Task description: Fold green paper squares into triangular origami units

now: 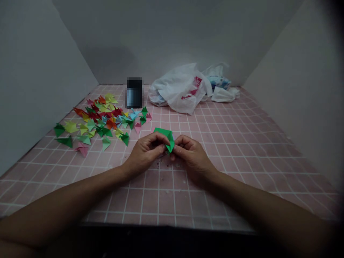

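Observation:
A piece of green origami paper (164, 132), partly folded with a pointed lower tip, is held up between both hands over the middle of the table. My left hand (150, 148) pinches it from the left, thumb and forefinger closed near the tip. From the right, my right hand (192, 154) grips its edge between thumb and fingers. Both hands hide part of the paper. Off to the left lies a spread of folded paper cranes (103, 118) in green, yellow, red, orange, pink and blue.
A pink table covering (242, 154) with white grid lines lies under everything. White plastic bags (180, 87) rest at the back, beside a crumpled white piece (223, 94). A dark blurred upright object (134, 93) stands behind the cranes. Pale walls (177, 39) enclose three sides.

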The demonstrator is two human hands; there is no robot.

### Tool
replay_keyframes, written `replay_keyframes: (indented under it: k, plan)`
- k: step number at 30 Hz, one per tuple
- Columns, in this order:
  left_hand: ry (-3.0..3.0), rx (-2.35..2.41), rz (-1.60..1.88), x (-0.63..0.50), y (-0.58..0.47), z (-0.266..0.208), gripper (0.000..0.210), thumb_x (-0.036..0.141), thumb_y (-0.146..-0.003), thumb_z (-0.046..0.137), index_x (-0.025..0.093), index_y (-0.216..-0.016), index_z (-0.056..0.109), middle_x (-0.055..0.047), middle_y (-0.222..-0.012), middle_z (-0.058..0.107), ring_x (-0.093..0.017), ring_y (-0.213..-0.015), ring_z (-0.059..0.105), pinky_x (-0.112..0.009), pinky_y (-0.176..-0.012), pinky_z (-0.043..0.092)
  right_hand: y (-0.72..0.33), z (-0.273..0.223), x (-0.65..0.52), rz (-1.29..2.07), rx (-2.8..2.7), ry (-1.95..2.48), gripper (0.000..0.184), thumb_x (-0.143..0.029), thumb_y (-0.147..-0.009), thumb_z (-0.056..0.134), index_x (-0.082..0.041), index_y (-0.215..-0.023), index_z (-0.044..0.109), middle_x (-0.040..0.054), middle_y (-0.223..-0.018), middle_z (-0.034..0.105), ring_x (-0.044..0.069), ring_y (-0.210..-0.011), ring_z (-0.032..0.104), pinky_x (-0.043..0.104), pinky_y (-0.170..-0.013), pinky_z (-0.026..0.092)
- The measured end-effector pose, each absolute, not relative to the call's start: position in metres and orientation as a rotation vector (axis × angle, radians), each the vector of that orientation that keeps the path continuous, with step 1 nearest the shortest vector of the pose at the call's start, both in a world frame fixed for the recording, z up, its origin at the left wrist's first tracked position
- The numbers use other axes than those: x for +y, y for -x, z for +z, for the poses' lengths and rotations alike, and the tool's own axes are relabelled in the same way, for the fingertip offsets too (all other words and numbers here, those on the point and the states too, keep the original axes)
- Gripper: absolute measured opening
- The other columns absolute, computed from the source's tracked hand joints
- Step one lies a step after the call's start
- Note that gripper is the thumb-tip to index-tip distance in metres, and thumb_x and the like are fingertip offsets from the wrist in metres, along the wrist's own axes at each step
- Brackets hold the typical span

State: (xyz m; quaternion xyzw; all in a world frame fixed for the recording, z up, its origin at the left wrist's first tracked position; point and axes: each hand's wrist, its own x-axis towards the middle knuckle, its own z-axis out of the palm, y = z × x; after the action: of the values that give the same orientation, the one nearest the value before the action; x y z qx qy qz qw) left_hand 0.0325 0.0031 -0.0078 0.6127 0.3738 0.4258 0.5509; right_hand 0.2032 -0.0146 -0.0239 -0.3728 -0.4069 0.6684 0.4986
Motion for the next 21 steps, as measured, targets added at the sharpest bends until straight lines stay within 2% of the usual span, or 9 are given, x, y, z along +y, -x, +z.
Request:
replay_keyframes:
  k: [4,8,12,15,18,21]
  plan:
    - [-1.426,0.881,0.997,0.0012,-0.0321,-0.0069,0.015,0.033,-0.087,0.064,0.017,-0.088,0.064,-0.001,-0.078,0.061,-0.013,-0.072,0.057,-0.026,-0.067,0.047,-0.2022,-0.0236,-0.0158,1.533,-1.015,0.93,0.024,-0.03,-0.079,0.079,-0.021,-0.073,0.057,-0.0044,-0.06,0.062,0.011,-0.056,0.055,0.026,-0.059,0.043]
    - [-1.429,0.913,1.056,0.0042,-0.0338,-0.0105,0.024,0.03,-0.077,0.076,0.018,-0.084,0.056,0.002,-0.077,0.057,-0.011,-0.07,0.054,-0.024,-0.066,0.045,-0.2025,-0.022,-0.0162,1.554,-1.083,0.909,0.021,-0.03,-0.079,0.078,-0.021,-0.076,0.059,-0.0033,-0.064,0.064,0.012,-0.059,0.057,0.027,-0.061,0.045]
    - [-1.395,0.907,1.077,0.0071,-0.0355,-0.0122,0.03,0.027,-0.073,0.077,0.02,-0.086,0.051,0.003,-0.079,0.056,-0.01,-0.071,0.055,-0.023,-0.065,0.045,-0.2043,-0.0217,-0.0153,1.619,-1.077,0.868,0.015,-0.032,-0.084,0.071,-0.02,-0.086,0.063,-0.0022,-0.068,0.065,0.012,-0.059,0.058,0.028,-0.064,0.046]
    - [-1.376,0.892,1.034,0.0071,-0.0357,-0.0117,0.031,0.025,-0.072,0.077,0.019,-0.089,0.051,0.003,-0.08,0.056,-0.011,-0.072,0.055,-0.022,-0.065,0.045,-0.2053,-0.0226,-0.0143,1.601,-1.107,0.909,0.02,-0.037,-0.085,0.07,-0.02,-0.08,0.062,-0.0029,-0.062,0.062,0.011,-0.057,0.055,0.027,-0.061,0.043]
    - [-1.367,0.924,0.939,0.0066,-0.0344,-0.0109,0.027,0.033,-0.078,0.073,0.018,-0.092,0.056,0.001,-0.08,0.058,-0.011,-0.072,0.055,-0.024,-0.064,0.043,-0.2057,-0.0232,-0.0137,1.549,-1.108,0.951,0.024,-0.036,-0.082,0.075,-0.02,-0.075,0.06,-0.0037,-0.061,0.06,0.011,-0.056,0.053,0.026,-0.06,0.041]
    - [-1.388,0.964,0.807,0.0063,-0.0326,-0.0099,0.027,0.042,-0.084,0.067,0.016,-0.083,0.059,0.001,-0.073,0.057,-0.011,-0.066,0.052,-0.025,-0.062,0.039,-0.2059,-0.0235,-0.0135,1.543,-1.111,0.939,0.024,-0.039,-0.084,0.073,-0.02,-0.075,0.06,-0.0026,-0.064,0.062,0.011,-0.059,0.055,0.027,-0.062,0.043]
